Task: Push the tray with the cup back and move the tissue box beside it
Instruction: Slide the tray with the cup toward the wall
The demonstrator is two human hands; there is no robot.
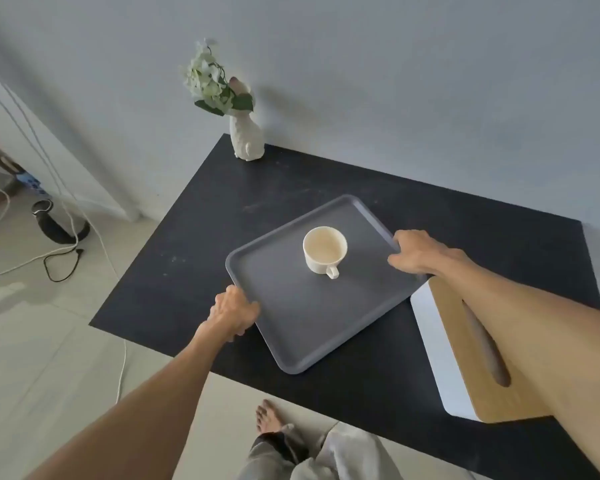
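A grey rectangular tray (291, 313) lies turned at an angle in the middle of the black table (194, 244). A cream cup (324, 251) stands upright on the tray's far half, its handle pointing towards me. My left hand (234, 313) grips the tray's left rim. My right hand (416, 251) grips the tray's right rim. A white tissue box with a wooden lid (454, 344) sits on the table just right of the tray, partly hidden under my right forearm.
A white vase with pale flowers (245, 140) stands at the table's far left corner, against the wall. Cables and a black stand (59, 230) lie on the floor to the left. My bare foot (269, 415) is below the table's near edge.
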